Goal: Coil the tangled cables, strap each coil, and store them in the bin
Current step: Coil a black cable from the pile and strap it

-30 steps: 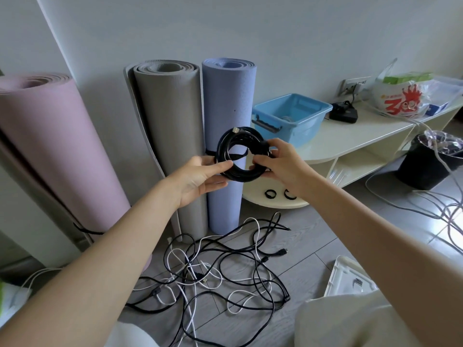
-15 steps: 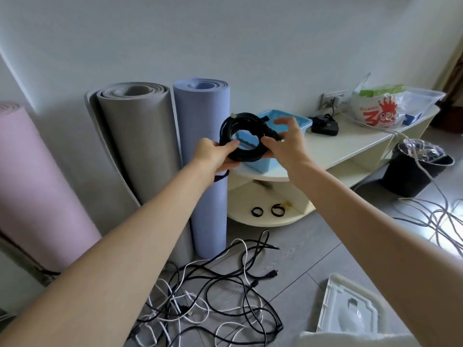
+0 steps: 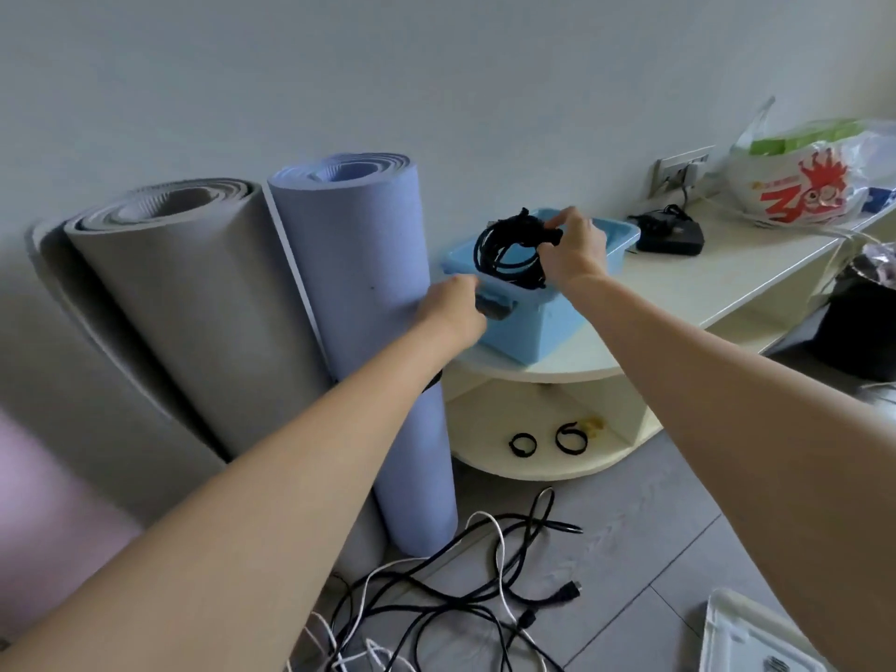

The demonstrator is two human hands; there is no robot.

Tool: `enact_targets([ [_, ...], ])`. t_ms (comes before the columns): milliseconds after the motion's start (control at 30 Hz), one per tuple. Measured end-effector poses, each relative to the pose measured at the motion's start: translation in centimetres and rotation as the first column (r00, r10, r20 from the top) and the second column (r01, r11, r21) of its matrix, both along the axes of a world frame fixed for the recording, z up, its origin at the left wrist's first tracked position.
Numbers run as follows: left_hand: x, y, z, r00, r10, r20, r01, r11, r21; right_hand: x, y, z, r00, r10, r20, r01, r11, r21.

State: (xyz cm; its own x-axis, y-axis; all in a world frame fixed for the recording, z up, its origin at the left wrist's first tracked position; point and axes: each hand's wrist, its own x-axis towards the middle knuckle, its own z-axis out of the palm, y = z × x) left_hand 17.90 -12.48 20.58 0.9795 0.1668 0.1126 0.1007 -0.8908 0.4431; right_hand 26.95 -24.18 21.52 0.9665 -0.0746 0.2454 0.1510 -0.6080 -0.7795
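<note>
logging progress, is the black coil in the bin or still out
Partly in: the right hand holds the black coil with its lower loops below the blue bin rim.

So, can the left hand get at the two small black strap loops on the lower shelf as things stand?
Probably yes. The left hand now grips the blue plastic bin's handle, but the two small black strap loops lie uncovered on the open lower shelf just below, nothing blocking them.

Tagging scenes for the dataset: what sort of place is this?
Probably a room at home: rolled exercise mats lean on the wall, a low cream shelf holds a snack bag, and cables lie on the floor.
</note>
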Motion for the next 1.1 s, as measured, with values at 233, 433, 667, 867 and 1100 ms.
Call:
enact_targets([
  [233, -1.7, -0.1, -2.3, 0.991, 0.007, 0.137, -0.009, 1.000, 0.015, -0.1, -1.4, 0.5, 0.993, -0.020, 0.117, 0.067, 0.905, -0.419],
  [433, -6.1, 1.5, -4.5, 1.000, 0.015, 0.014, -0.013, 0.987, -0.159, -6.8, -0.7, -1.0, 0.953, 0.150, 0.263, -0.097, 0.974, -0.204],
  [667, -13.6, 4.0, -13.2, 0.958, 0.001, -0.286, -0.071, 0.969, -0.236, -15.2, 1.9, -13.2, 0.893, 0.429, -0.135, -0.446, 0.808, -0.385],
  [867, -17.8, 6.2, -20.3, 0.859, -0.032, -0.511, -0.099, 0.969, -0.228, -19.6, 2.0, -24.9, 0.672, 0.366, -0.644, -0.725, 0.503, -0.471],
  [1100, -17.2, 7.4, -25.2, 0.811, -0.040, -0.584, -0.112, 0.969, -0.222, -19.8, 2.7, -34.8, 0.531, 0.158, -0.833, -0.811, 0.380, -0.445],
])
